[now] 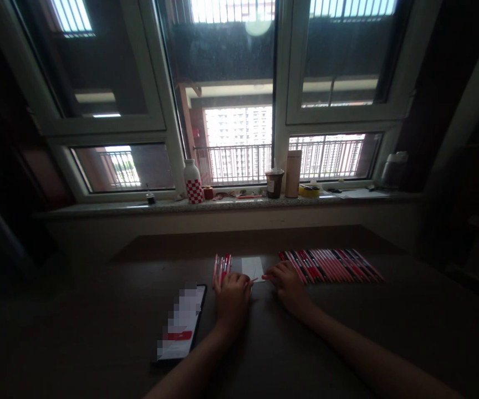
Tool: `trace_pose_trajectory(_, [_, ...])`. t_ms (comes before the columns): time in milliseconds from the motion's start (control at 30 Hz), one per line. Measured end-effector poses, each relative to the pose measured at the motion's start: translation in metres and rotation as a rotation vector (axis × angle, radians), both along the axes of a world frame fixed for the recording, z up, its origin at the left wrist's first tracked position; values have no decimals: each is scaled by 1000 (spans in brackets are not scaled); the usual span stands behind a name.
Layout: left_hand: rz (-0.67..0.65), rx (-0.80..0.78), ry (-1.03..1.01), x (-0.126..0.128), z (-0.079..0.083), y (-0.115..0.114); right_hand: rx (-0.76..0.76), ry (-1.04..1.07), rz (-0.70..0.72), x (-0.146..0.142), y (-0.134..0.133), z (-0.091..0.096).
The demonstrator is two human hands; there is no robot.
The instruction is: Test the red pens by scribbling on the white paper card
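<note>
My left hand (234, 299) is closed, thumb and fingers pinching a slim pen whose narrow pinkish end (255, 279) sticks out to the right. Facing it, my right hand (290, 287) is closed on a small red pen cap (265, 276). A narrow gap separates the two pieces. Beneath and behind them lies a small white slip of paper (251, 266) with thin dark lines on it. Just beyond my left hand is a small group of pink and red pens (223, 265), partly covered by the fingers. A long row of similar pens (333, 266) lies side by side right of my right hand.
A phone (183, 324) with a lit screen lies left of my left forearm on the dark table (306, 354). On the windowsill (160, 208) stand a checkered bottle (193, 183), a dark cup (274, 184), a tall tumbler (292, 174) and a yellow item (309, 191).
</note>
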State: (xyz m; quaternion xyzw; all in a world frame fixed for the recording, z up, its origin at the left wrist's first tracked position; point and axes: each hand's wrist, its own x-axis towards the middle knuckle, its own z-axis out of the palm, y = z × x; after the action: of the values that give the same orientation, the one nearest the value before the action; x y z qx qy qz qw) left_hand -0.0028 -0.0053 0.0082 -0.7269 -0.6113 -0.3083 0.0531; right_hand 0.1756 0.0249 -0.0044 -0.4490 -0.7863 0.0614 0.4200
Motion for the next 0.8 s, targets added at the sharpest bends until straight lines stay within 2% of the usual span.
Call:
trace_pose_trajectory(300, [-10, -10, -2, 0, 2, 0, 4, -67, -54, -1, -1, 1])
trace_pose_trajectory(800, [-86, -26, -16, 1, 2, -1, 11, -82, 23, -2, -4, 2])
